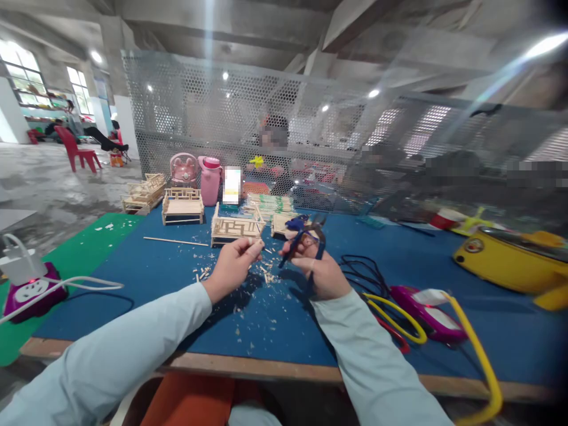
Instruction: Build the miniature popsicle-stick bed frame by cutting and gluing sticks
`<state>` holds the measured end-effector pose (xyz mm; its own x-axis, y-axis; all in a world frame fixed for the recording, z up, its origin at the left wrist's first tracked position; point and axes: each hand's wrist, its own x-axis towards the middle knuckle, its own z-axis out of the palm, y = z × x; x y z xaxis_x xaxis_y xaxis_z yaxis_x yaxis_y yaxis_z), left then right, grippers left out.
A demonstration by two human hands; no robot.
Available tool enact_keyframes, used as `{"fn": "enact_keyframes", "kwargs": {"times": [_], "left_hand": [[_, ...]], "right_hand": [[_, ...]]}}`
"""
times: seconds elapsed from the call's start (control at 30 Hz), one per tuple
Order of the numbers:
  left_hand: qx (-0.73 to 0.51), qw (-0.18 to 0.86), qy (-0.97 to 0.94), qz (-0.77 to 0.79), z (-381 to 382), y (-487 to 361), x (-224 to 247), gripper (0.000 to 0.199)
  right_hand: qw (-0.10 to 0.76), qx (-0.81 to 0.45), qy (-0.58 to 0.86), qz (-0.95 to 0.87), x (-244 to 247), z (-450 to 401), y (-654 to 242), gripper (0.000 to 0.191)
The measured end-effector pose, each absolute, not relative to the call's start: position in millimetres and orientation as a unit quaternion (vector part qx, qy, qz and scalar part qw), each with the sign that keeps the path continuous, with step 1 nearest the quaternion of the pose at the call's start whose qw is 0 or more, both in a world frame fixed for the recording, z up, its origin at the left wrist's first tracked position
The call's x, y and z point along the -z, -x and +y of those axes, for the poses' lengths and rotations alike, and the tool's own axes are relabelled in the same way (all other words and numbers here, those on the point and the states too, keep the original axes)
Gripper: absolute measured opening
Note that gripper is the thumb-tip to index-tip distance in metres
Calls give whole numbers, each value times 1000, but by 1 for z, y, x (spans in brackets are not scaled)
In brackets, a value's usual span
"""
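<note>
My left hand (234, 267) is closed in a pinch over the middle of the table. Whatever lies between its fingertips is too small to make out. My right hand (326, 275) is wrapped round a pair of cutting pliers (320, 241) with dark blue handles, jaws pointing up and away. Just beyond my left hand stands a small wooden stick model (237, 228) with a lattice back. A second small wooden piece (279, 226) sits behind my right hand, with a blue object (297, 222) beside it. Cut stick bits (267, 276) and shavings lie between and below my hands.
More stick models (183, 208) stand back left, near a pink flask (210, 183) and a lit phone (231, 184). Bundled sticks (270, 204) lie before a perforated metal screen (199, 100). Purple power strips (428, 316), cables and a yellow electric pan (501, 263) occupy the sides.
</note>
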<state>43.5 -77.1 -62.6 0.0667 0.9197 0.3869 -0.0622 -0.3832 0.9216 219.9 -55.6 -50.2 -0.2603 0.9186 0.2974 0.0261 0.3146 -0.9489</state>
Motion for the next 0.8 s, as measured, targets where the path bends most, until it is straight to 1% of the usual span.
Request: {"fn": "enact_keyframes", "kwargs": {"times": [0.07, 0.13, 0.2, 0.3, 0.4, 0.53, 0.8], "left_hand": [[-578, 449, -573, 369, -73, -42, 63, 35], [-576, 465, -564, 366, -71, -42, 65, 36], [-574, 480, -559, 358, -70, -42, 66, 37], [-570, 498, -551, 352, -71, -44, 68, 37], [-566, 506, -545, 355, -74, -46, 66, 35], [-565, 500, -545, 365, -79, -47, 62, 33], [-537, 458, -602, 372, -75, -45, 70, 33]], "right_hand": [[454, -330, 441, -700, 55, -53, -225, 52], [407, -216, 482, -745, 59, -55, -226, 58], [363, -154, 491, -777, 59, -59, -222, 62], [311, -124, 487, -807, 57, -65, -217, 66], [291, -111, 477, -822, 56, -68, -216, 68], [281, -100, 473, -829, 55, -68, -218, 68], [278, -86, 506, -812, 58, -67, -219, 59]]}}
